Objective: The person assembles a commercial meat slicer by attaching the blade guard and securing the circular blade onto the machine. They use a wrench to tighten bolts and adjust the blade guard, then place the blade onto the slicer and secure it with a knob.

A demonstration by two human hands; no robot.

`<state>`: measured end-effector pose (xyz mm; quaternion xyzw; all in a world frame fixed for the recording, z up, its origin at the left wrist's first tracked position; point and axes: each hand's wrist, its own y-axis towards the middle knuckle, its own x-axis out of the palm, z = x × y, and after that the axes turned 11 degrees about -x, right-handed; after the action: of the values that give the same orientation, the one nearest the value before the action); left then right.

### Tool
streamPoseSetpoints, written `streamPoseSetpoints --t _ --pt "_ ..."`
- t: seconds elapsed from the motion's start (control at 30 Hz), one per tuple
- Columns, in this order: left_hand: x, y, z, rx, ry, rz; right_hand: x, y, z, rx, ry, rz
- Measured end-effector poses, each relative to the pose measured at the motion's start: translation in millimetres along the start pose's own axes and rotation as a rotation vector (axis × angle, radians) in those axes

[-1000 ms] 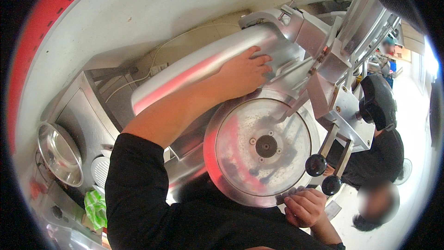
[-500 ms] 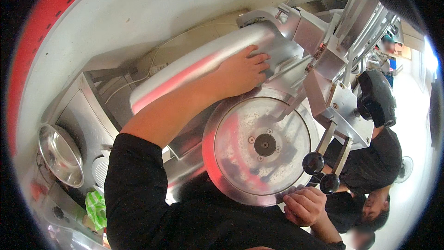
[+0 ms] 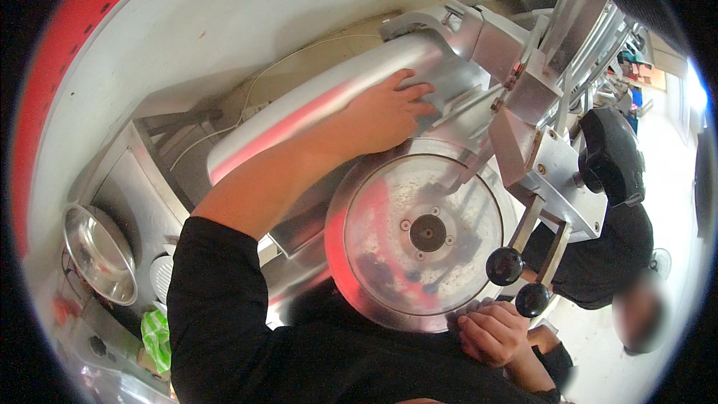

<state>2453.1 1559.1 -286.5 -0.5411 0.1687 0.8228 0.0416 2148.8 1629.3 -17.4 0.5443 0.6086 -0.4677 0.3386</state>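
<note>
A metal slicing machine fills the middle, its round blade plate facing up with a dark hub in its centre. My left hand reaches across to the machine's rounded housing, beyond the plate, fingers spread and holding nothing. My right hand is at the plate's near right rim, its fingers curled inward. What lies inside those fingers, if anything, is hidden. Just above it, two metal levers with black ball knobs hang from the metal carriage block.
A black handle knob juts from the carriage's right side. At the left, a steel bowl stands by a steel counter, with a green checked bag below. Another person in a black shirt is at the right.
My left hand has shifted very slightly left along the housing; my right hand stays at the rim. People in the background at the right have moved.
</note>
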Motion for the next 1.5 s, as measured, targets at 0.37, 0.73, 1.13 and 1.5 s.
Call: streamPoseSetpoints --t 0.37,0.73,1.13,1.5 --pt "0.9 2.6 3.2 -0.067 -0.023 -0.016 1.7 1.6 1.2 -0.001 0.053 0.021" --pt "2.6 5.2 0.5 -0.085 -0.099 -0.039 3.5 -1.7 0.3 0.026 0.080 0.037" --pt "5.0 6.3 3.3 -0.117 -0.119 -0.006 3.7 -1.6 0.2 0.026 0.081 0.031" --pt "-2.3 4.8 1.5 -0.064 -0.109 -0.059 6.1 -5.2 2.2 0.029 0.094 0.044"
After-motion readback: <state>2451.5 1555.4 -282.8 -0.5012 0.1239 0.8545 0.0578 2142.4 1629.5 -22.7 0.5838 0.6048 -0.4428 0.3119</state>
